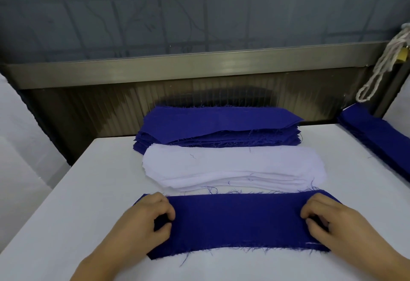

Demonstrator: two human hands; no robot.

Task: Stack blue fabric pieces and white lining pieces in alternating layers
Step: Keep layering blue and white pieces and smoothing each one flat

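Nearest the camera, a single blue fabric piece (pixel 237 220) lies flat across the white table (pixel 66 214), long side running left to right, frayed threads trailing off its near and far edges. The left hand (pixel 142 220) sits on its left end, fingers curled with the tips pinching the cloth against the thumb. The right hand (pixel 330 223) mirrors it on the right end, fingers bent down and nipping the fabric there. Both hands are grasping, neither one released.

By the look of it, this is the laying-down step: a blue layer being set and squared at the near spot where the alternating stack is built. No white layer shows under it, so it may be the first piece, though that cannot be confirmed.

Just beyond, almost touching the far edge of that piece, sits the white lining pile (pixel 233 167), rounded at its ends and slightly fanned. Behind that, the blue fabric pile (pixel 219 125) sits against the metal wall panel (pixel 88 112). Another blue stack (pixel 377 134) runs along the far right edge, under a hanging cord (pixel 381 67).

The next move calls for letting go, reaching forward to the lining pile, peeling off only the top sheet, and centring it on the blue piece with the ends matched.
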